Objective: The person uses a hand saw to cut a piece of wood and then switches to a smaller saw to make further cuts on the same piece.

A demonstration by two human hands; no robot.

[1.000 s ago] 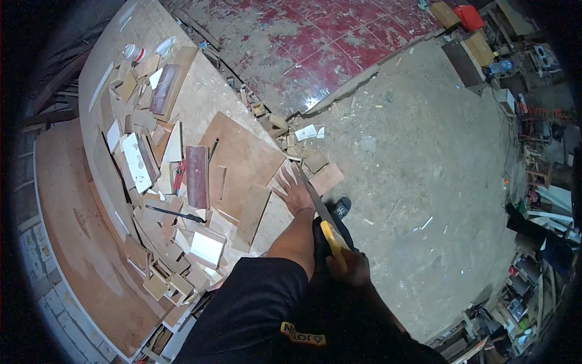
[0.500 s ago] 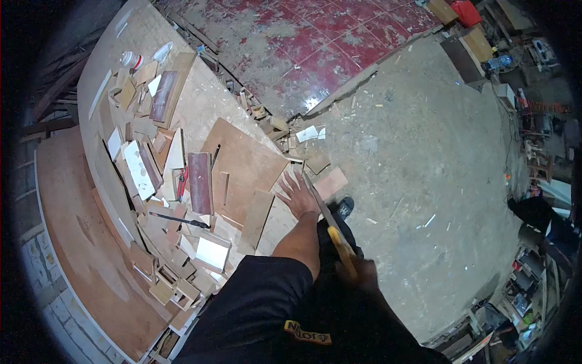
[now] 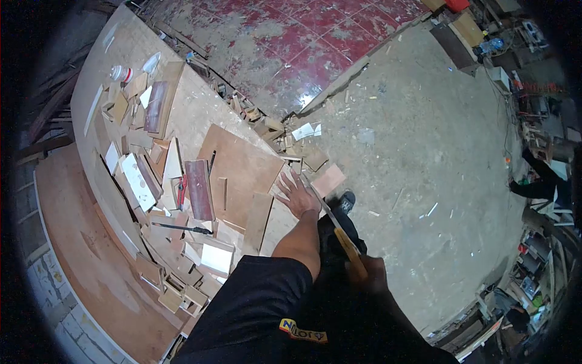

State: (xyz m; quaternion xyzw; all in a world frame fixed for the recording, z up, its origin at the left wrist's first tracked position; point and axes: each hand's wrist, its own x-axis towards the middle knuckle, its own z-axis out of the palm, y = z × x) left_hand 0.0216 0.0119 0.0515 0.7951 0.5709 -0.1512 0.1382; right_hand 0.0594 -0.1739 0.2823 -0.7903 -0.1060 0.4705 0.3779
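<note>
My left hand lies flat with its fingers spread on a wooden piece at the right edge of the workbench. Just right of it runs the blade of a handsaw, along the bench edge. The saw's yellow-brown handle is in my right hand, whose fingers are dark and partly blurred. Left of my left hand are a thin brown board and a narrow plywood strip. A dark pencil rests on the brown board.
Wood offcuts, a dark red block, a red tool and a white bottle cover the bench's left part. My shoe is on the concrete floor. At the far right is another person.
The saw and my right hand have shifted slightly down and right along the cut line. My left hand stays flat. The camera view has moved a little; the person at the right shows more.
</note>
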